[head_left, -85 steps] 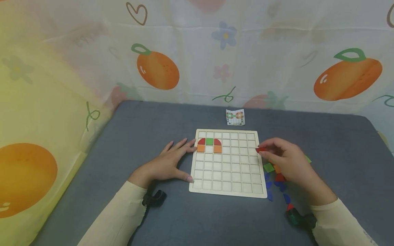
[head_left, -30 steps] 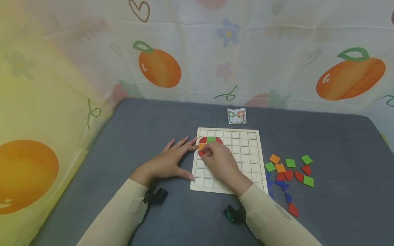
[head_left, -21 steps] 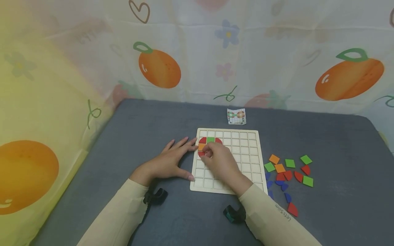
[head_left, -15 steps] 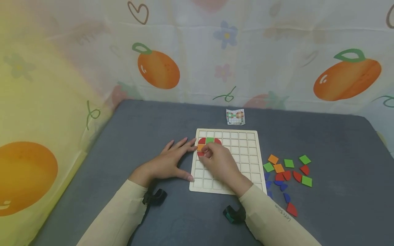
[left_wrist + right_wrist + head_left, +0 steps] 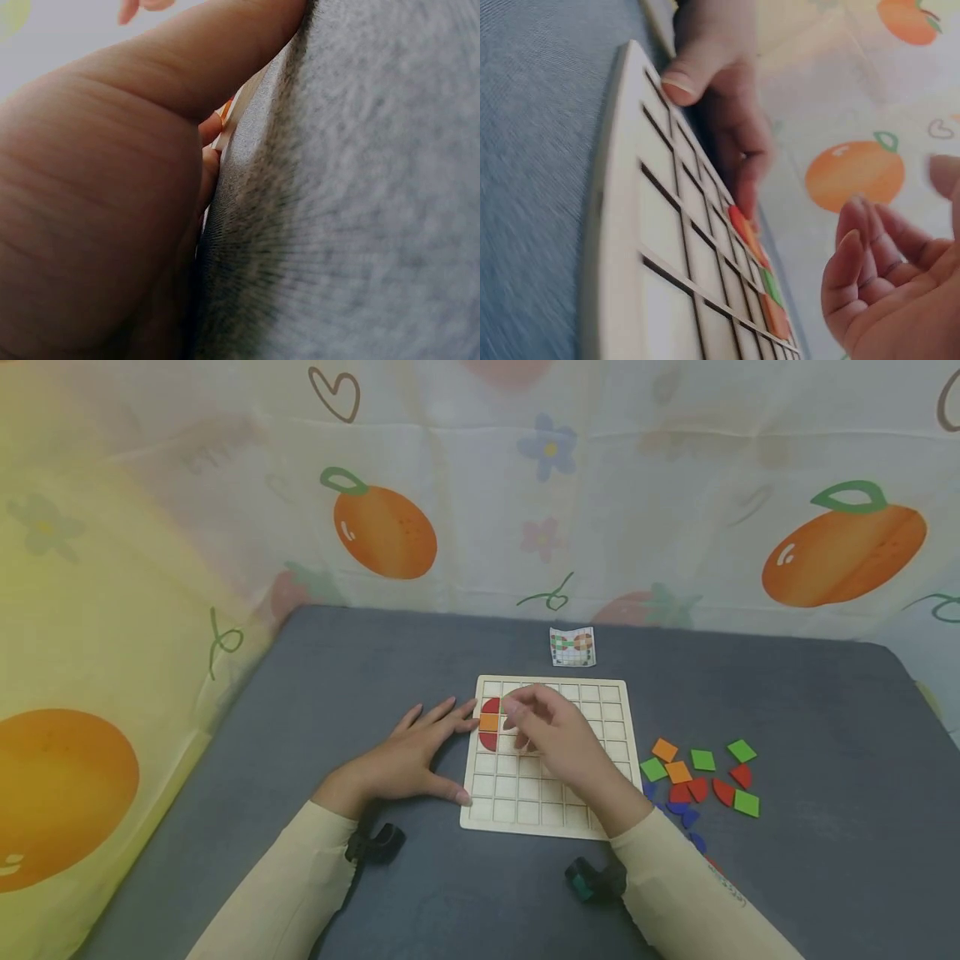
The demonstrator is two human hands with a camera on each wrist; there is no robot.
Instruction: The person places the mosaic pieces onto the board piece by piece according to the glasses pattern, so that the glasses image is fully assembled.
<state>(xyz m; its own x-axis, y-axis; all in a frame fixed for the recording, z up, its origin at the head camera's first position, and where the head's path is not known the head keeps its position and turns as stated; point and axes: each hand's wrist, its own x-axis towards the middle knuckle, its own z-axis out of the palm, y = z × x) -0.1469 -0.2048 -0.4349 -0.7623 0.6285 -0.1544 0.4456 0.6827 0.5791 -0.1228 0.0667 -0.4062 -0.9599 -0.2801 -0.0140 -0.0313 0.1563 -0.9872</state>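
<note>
Hovering above the board (image 5: 506, 787) in the head view, the right hand (image 5: 562, 727) has loosely bent fingers, with nothing seen in them; at nine o'clock from their tips lies a column of pieces set in the board, a red quarter (image 5: 491, 705), an orange square (image 5: 488, 722) and a lower red quarter (image 5: 488, 742), its long axis running twelve to six; the loose pieces (image 5: 698, 789) lie on the table (image 5: 360, 652) at about four o'clock, just past the board's edge, the right hand clearly nearer; the left hand (image 5: 408, 764), fingers spread and grasping nothing, touches the board's nine o'clock edge; in the left wrist view, thumb and palm hide most of it, a sliver of board showing beside the fingertips; in the right wrist view, the right fingers stand released, apart from the thumb; the board's coloured pieces lie toward eight o'clock, not touching them.
</note>
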